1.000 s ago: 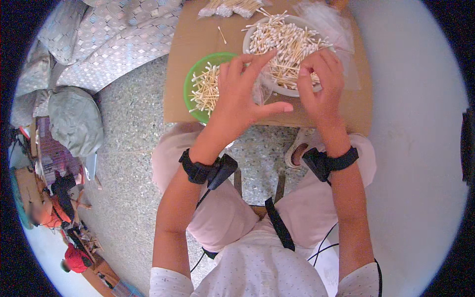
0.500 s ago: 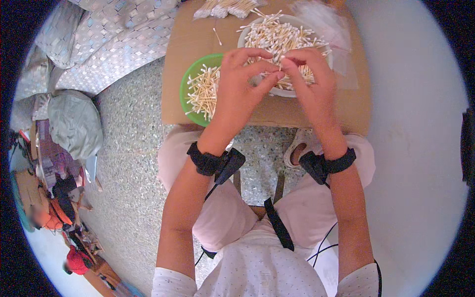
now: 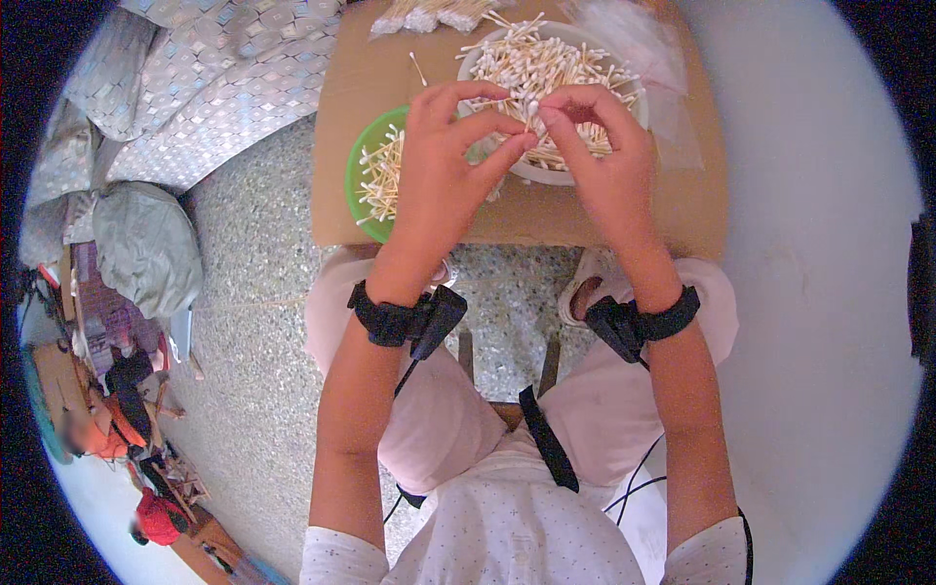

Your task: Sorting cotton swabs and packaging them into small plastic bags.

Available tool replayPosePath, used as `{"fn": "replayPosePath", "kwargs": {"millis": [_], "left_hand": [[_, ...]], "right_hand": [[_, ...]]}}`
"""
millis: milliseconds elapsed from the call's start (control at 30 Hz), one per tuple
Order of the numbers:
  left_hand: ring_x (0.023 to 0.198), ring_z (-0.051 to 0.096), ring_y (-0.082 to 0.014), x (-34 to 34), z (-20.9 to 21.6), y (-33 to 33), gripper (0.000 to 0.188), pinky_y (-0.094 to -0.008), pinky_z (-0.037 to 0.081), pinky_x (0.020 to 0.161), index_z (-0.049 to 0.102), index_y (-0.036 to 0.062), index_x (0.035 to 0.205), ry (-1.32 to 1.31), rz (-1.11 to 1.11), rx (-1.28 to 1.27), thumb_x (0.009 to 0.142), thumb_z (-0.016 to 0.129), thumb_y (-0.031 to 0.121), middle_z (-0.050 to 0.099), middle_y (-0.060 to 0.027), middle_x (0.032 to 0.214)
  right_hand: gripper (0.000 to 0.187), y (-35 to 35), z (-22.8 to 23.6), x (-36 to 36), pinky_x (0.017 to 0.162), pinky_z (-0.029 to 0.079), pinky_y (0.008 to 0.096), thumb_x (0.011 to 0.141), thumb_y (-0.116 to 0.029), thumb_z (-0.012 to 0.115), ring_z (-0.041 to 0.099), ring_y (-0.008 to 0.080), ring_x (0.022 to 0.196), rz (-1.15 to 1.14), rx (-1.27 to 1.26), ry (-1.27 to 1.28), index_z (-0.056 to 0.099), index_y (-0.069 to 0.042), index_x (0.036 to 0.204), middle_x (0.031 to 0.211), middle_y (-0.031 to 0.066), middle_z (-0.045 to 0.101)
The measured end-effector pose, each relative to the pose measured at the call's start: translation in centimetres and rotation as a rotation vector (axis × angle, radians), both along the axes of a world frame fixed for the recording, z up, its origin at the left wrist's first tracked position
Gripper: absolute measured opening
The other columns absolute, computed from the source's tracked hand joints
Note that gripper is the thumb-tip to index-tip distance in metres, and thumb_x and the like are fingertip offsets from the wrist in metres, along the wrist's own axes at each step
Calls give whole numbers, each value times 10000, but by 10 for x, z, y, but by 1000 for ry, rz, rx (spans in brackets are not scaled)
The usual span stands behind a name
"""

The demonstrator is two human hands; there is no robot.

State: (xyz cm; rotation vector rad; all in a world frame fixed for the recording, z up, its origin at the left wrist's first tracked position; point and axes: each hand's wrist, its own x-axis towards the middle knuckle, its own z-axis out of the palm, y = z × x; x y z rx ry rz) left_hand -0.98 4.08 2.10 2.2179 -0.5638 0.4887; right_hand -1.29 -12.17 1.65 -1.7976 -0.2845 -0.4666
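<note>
Over the front of a white bowl (image 3: 639,115) heaped with cotton swabs (image 3: 546,58), my two hands meet almost fingertip to fingertip. Thumb and finger of my left hand (image 3: 453,161) are pinched on the stick of a cotton swab (image 3: 529,124). My right hand (image 3: 614,156) is closed in a pinch just beside that swab's tip; what lies between its fingertips is too small to make out. A green bowl (image 3: 353,185) with more wooden-stick swabs stands to the left, partly behind my left hand and wrist.
Bundled swabs (image 3: 439,15) lie at the cardboard surface's (image 3: 507,226) far edge, with one loose swab (image 3: 418,68) nearby. Clear plastic bags (image 3: 663,68) are at the far right. A pale wall (image 3: 819,273) rises on the right; patterned cloth (image 3: 234,78) hangs at the left.
Both hands have shifted slightly left together, still pinched close to each other. The left hand now covers more of the green bowl.
</note>
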Motion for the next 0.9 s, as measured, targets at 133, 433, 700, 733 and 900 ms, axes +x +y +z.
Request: {"fn": "replayPosePath", "kwargs": {"millis": [133,433,700,733,900], "left_hand": [[1071,487,-284,-1,1,0,113,-406,377,934,702,115,818,36,-17,-46,734,731,183,599,-38,1080],[1038,530,-280,-1,7,4,133,-370,437,861,700,108,831,14,5,-14,722,742,173,602,-54,1088],[1047,548,-219,0,11,14,134,-341,417,894,706,72,819,93,69,-346,733,756,162,621,-77,1088],[1047,548,-219,1,11,13,134,-341,417,894,706,72,819,94,69,-346,733,756,162,621,-77,1088],[1088,553,-224,0,14,9,125,-321,406,937,694,45,856,48,51,-229,776,723,136,603,-115,1135]], "right_hand": [[102,-2,1,0,681,474,276,812,-90,670,583,135,734,-13,86,-36,638,-56,903,859,42,630],[95,-3,1,2,682,468,290,834,-111,643,579,152,736,-19,34,-44,617,-41,892,856,54,613],[137,-3,-5,1,724,475,316,869,-150,603,599,222,811,114,-152,-14,606,-28,931,890,94,614],[156,-3,-5,1,729,479,323,875,-160,595,607,242,831,187,-206,-27,610,-29,957,899,100,616],[198,3,0,-8,700,498,325,889,-195,579,625,257,816,201,-199,76,638,-38,995,908,106,634]]}}
